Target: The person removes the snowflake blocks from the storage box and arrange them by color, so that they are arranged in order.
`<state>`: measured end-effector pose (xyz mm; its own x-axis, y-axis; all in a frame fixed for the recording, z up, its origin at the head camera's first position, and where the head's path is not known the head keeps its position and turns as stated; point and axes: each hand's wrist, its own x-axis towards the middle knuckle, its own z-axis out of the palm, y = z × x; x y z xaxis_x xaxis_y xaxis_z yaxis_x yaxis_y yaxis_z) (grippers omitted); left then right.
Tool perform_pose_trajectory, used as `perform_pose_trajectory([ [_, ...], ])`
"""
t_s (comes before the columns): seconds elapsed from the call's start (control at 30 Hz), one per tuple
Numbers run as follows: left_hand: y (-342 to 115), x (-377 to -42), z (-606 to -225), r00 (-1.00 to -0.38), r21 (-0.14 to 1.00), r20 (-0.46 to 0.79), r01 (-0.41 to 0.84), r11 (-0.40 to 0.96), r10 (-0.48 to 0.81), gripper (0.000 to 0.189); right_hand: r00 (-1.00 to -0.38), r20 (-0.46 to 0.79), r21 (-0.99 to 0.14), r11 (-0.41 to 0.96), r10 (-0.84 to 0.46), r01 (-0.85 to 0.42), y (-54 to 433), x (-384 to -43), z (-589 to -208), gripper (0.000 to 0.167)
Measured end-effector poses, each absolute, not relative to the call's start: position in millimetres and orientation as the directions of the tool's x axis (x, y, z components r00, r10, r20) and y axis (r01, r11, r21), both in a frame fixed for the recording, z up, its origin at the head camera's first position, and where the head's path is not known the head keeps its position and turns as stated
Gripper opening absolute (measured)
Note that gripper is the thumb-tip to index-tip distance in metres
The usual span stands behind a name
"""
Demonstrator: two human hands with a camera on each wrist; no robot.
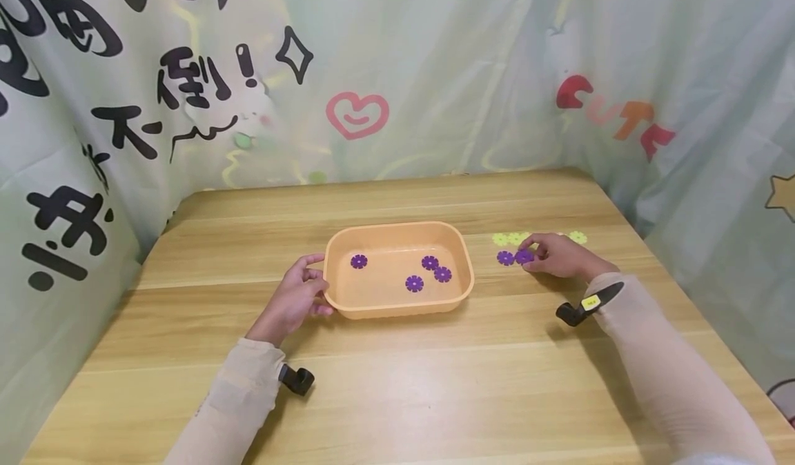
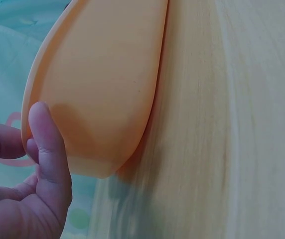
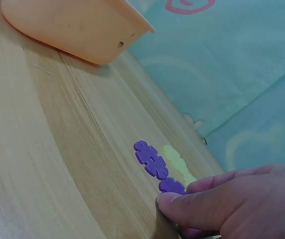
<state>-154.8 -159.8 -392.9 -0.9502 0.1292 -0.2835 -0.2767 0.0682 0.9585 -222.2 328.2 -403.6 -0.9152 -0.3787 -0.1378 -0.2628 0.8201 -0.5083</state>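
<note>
An orange plastic basket (image 1: 373, 308) sits on the table, with several purple snowflake pieces (image 1: 414, 283) lying inside. My left hand (image 1: 297, 295) holds the basket's left end; in the left wrist view its thumb (image 2: 50, 149) lies against the basket wall (image 2: 107, 99), with fingers at the rim. Right of the basket, my right hand (image 1: 562, 255) pinches a purple snowflake piece (image 3: 172, 186) between thumb and fingers. Another purple snowflake piece (image 1: 506, 258) lies just left of it, flat on the wood. Its notched round shape shows in the right wrist view.
A row of yellow snowflake pieces (image 1: 500, 239) lies behind the right hand, partly hidden by it. The wooden table (image 1: 410, 382) is bordered at the back and sides by a printed curtain (image 1: 447, 72).
</note>
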Motion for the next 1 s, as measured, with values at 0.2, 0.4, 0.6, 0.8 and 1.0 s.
perform_pose_trajectory([
  [0.2,-159,-154,-392,-0.950,0.958,-0.285,-0.278,0.071,0.129,0.060,-0.913,-0.139,-0.508,0.819,-0.383,-0.266,329,-222,-402,0.038],
  [0.4,-159,-154,-391,-0.952,0.959,-0.279,-0.272,0.075,0.124,0.060,-0.915,-0.131,-0.533,0.806,-0.381,-0.259,323,-221,-395,0.037],
  [0.6,-158,-154,-390,-0.951,0.960,-0.280,-0.272,0.071,0.134,0.060,-0.907,-0.116,-0.548,0.787,-0.406,-0.283,312,-225,-390,0.036],
  [0.8,-158,-153,-388,-0.952,0.960,-0.276,-0.266,0.084,0.131,0.060,-0.883,-0.062,-0.573,0.741,-0.465,-0.350,298,-231,-381,0.037],
  [1.0,-159,-153,-389,-0.948,0.955,-0.292,-0.282,0.091,0.129,0.060,-0.856,-0.046,-0.594,0.703,-0.516,-0.392,283,-234,-374,0.036],
])
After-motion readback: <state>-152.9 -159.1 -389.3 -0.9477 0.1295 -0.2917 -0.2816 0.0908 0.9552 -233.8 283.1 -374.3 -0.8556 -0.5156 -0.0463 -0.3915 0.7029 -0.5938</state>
